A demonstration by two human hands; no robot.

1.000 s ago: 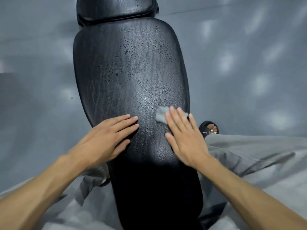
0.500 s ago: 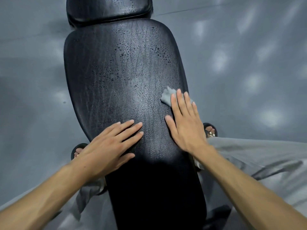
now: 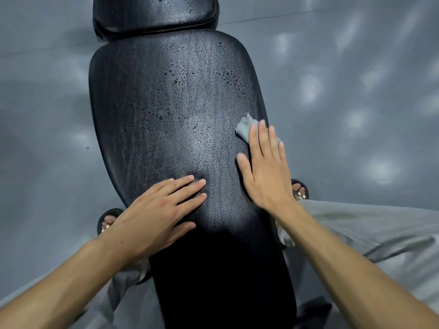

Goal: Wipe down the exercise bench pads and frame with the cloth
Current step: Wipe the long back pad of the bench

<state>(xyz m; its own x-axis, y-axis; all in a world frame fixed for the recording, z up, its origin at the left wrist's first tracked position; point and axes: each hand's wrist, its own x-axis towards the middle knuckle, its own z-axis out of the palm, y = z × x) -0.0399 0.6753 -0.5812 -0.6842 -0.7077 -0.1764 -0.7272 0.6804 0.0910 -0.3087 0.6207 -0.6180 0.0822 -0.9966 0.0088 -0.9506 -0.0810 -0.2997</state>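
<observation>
Since the earlier frame, the grey cloth (image 3: 244,129) has been advanced up the right edge of the black bench pad (image 3: 171,110) under the flat, extended fingers of the right hand (image 3: 266,172). The left hand (image 3: 156,217) is pressed flat, fingers slightly spread, on the pad's lower left; water droplets (image 3: 180,77) are visible ahead.

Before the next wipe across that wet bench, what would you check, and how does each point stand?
1. Cloth under the right hand: ok, flat fingers press it on the pad.
2. Left hand bracing the long pad: ok, it rests flat.
3. Droplets left to wipe: not ok, many beads on the pad's far half.
4. Upper pad wiped: not ok, droplets show.
5. Frame wiped: cannot tell, hidden beneath the pads.
</observation>
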